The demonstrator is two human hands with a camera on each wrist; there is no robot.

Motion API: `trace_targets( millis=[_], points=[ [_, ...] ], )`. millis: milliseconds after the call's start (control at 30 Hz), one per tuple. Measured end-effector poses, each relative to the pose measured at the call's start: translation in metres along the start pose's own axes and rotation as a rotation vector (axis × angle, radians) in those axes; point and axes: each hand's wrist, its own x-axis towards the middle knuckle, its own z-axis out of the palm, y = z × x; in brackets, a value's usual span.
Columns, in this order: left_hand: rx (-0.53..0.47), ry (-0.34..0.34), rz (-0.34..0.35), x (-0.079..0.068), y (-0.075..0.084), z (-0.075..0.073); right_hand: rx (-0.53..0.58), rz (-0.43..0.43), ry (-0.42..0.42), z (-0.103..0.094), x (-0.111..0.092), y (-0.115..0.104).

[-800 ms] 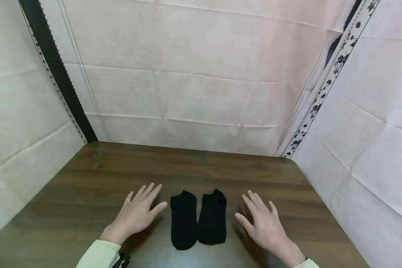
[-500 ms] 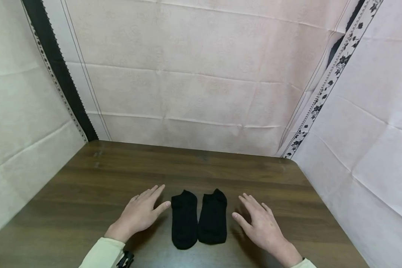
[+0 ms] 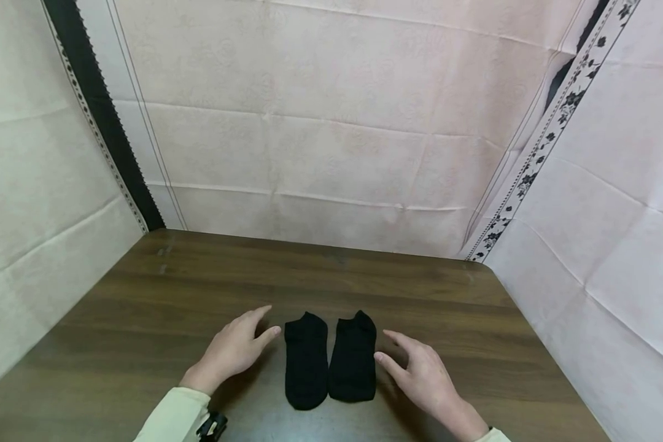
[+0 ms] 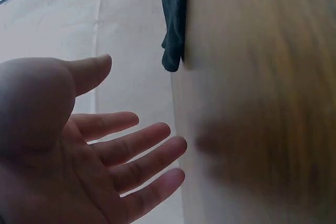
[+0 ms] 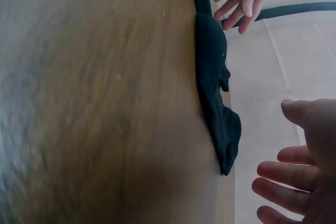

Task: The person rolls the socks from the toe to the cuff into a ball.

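Two black ankle socks lie flat, side by side, on the brown wooden table in the head view: a left sock [image 3: 306,362] and a right sock [image 3: 353,359]. To their left hovers my left hand [image 3: 234,350], palm down, thumb pointing toward the near sock. My right hand [image 3: 422,371] is on the other side, its thumb tip right at the right sock's edge. Neither hand holds anything. In the left wrist view the fingers [image 4: 142,161] are spread and relaxed. From the right wrist, the sock [image 5: 212,72] shows edge-on beyond the loosely bent fingers [image 5: 283,182].
The wooden table [image 3: 210,270] has rounded far corners. White cloth [image 3: 331,153] hangs behind it, with more cloth along both sides, one strip bearing a dark floral border [image 3: 549,135]. A dark wristband [image 3: 212,425] sits at the left sleeve.
My right hand has moved left, closer to the right sock, its fingers bending more. The left hand has shifted slightly and its fingers have drawn together. The socks have stayed put on the table.
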Motion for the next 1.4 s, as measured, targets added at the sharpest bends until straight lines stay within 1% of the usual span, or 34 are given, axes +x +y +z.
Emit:
trace_targets(
  millis=[133,333,433,633,733,1100,1400],
  points=[
    [-0.051,-0.001,-0.024,0.003,0.001,0.003,0.048,0.009,-0.006,0.003,-0.001,-0.003],
    [-0.069,-0.004,-0.039,0.008,0.004,0.005,0.090,-0.006,-0.021,0.008,-0.003,-0.006],
    [-0.096,-0.011,-0.038,0.009,0.007,0.005,0.114,-0.023,-0.032,0.009,-0.003,-0.007],
    [-0.117,-0.006,-0.032,0.011,0.010,0.006,0.236,-0.060,-0.086,0.012,-0.002,-0.011],
    [-0.122,-0.006,-0.027,0.012,0.010,0.007,0.271,-0.067,-0.111,0.013,-0.002,-0.014],
    [-0.131,0.003,-0.026,0.017,0.011,0.012,0.238,-0.141,-0.130,0.027,-0.003,-0.023],
    [-0.142,0.013,-0.017,0.022,0.010,0.017,0.191,-0.151,-0.171,0.036,-0.003,-0.034]
  ],
)
